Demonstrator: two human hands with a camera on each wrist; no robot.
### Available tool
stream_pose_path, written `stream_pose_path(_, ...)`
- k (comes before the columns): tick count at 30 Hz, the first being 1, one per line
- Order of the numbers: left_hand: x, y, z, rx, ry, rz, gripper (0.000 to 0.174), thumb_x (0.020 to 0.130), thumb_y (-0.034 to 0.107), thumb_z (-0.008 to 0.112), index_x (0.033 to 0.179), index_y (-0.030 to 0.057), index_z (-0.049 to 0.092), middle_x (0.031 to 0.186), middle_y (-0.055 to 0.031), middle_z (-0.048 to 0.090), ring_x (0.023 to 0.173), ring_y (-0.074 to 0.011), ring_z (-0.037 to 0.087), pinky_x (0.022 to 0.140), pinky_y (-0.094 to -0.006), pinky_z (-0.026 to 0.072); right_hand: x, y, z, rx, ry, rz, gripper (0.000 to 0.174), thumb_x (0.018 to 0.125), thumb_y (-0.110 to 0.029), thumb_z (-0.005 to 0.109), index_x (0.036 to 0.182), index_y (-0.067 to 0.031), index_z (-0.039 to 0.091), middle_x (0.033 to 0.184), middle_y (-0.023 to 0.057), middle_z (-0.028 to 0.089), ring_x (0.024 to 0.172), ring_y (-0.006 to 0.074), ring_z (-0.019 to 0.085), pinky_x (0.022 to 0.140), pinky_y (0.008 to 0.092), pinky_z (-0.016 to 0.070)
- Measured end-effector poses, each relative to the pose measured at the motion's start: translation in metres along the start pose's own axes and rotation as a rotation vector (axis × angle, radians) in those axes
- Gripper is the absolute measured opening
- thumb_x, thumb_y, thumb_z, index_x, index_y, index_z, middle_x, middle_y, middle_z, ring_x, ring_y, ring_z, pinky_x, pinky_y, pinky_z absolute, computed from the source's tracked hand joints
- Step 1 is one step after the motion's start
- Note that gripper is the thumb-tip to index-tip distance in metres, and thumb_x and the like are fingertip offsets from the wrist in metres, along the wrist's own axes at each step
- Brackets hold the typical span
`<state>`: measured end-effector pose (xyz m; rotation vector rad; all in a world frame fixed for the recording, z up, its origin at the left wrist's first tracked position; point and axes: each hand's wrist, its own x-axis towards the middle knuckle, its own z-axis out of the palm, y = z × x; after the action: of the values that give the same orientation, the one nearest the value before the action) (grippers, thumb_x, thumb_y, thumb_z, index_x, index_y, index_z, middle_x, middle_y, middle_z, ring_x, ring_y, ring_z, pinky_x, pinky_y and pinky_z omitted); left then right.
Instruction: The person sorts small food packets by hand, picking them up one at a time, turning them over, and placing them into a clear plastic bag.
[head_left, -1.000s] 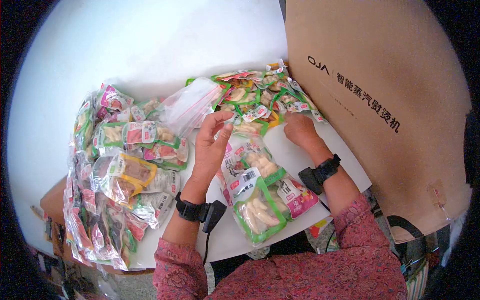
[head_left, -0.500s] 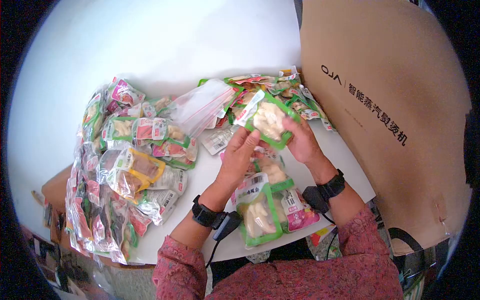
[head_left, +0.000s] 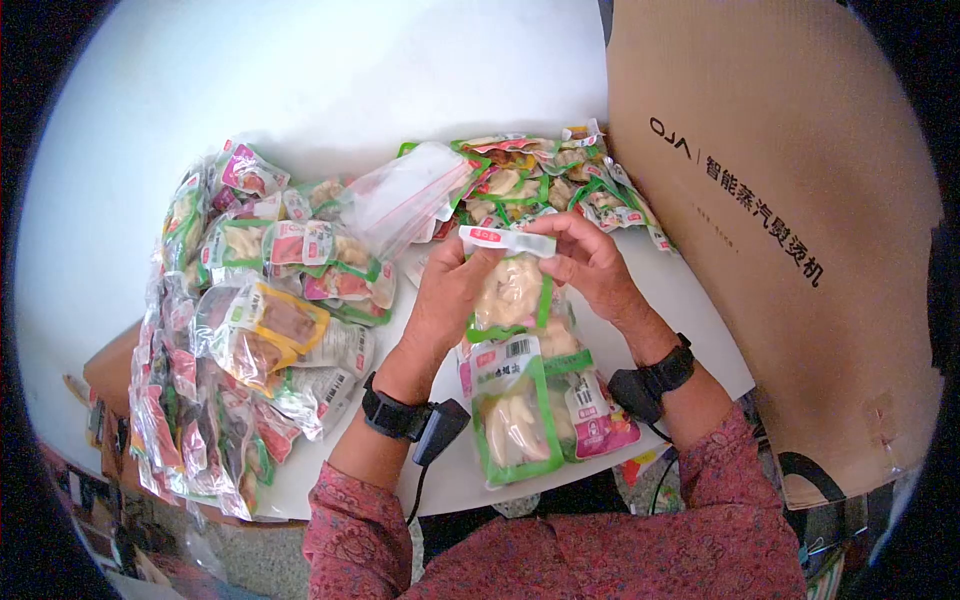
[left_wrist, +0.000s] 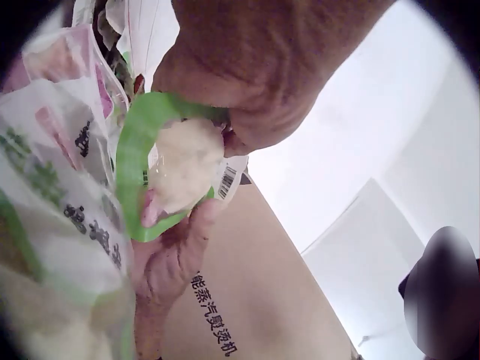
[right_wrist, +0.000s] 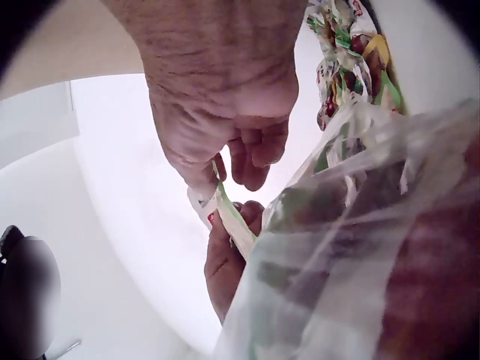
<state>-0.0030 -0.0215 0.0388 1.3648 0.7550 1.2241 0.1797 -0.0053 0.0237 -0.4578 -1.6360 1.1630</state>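
Both hands hold a green-edged, see-through snack packet (head_left: 512, 290) of pale pieces by its white top strip. My left hand (head_left: 440, 300) grips the strip's left end, thumb across the front. At the other end my right hand (head_left: 597, 268) pinches the strip between thumb and fingers. The left wrist view shows the packet (left_wrist: 187, 165) between both hands; in the right wrist view it appears nearly edge-on. Below it on the white table (head_left: 405, 440) lies a group of similar packets (head_left: 515, 430), partly overlapped by the held one.
Clear bags filled with packets (head_left: 255, 340) are heaped on the left. Flat clear zip bags (head_left: 405, 205) lie at the back middle, beside a pile of loose packets (head_left: 530, 185). A large cardboard box (head_left: 740, 200) stands along the table's right side.
My right hand has come from the loose pile with a packet, and my left hand has taken hold of it too. The packet has been turned upright and brought lower, nearer the body.
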Motion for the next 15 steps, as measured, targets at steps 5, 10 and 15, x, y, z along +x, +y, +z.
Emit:
stream_pose_path(5, -0.004, 0.007, 0.017, -0.087, -0.012, 0.038, 0.017, 0.086, 0.013, 0.052, 0.099, 0.0021, 0.055, 0.091, -0.0041, 0.06, 0.079, -0.0096, 0.057, 0.068, -0.025, 0.0479, 0.0, 0.002, -0.004, -0.135, 0.235, -0.008, 0.015, 0.082, -0.019, 0.056, 0.086, -0.0041, 0.055, 0.072, -0.0027, 0.051, 0.062, 0.0051, 0.047, 0.052, 0.0192, 0.039)
stream_pose_path(10, -0.003, 0.006, 0.01, -0.193, 0.033, 0.066, 0.018, 0.086, 0.014, 0.051, 0.099, 0.0027, 0.056, 0.092, -0.0053, 0.061, 0.08, -0.0111, 0.058, 0.07, -0.026, 0.0486, 0.016, -0.014, 0.009, 0.042, 0.305, 0.126, 0.021, 0.082, -0.024, 0.053, 0.071, -0.0065, 0.054, 0.058, -0.0054, 0.045, 0.05, 0.0041, 0.042, 0.044, 0.0191, 0.0333)
stream_pose_path(15, -0.001, 0.008, 0.007, -0.435, 0.133, 0.124, 0.022, 0.088, 0.021, 0.047, 0.097, 0.0033, 0.057, 0.091, -0.0049, 0.061, 0.082, -0.0127, 0.058, 0.072, -0.0277, 0.0483, 0.039, -0.007, 0.013, 0.249, 0.204, 0.197, 0.02, 0.08, -0.026, 0.054, 0.073, -0.0068, 0.054, 0.06, -0.0031, 0.048, 0.05, 0.0057, 0.045, 0.043, 0.0204, 0.0355)
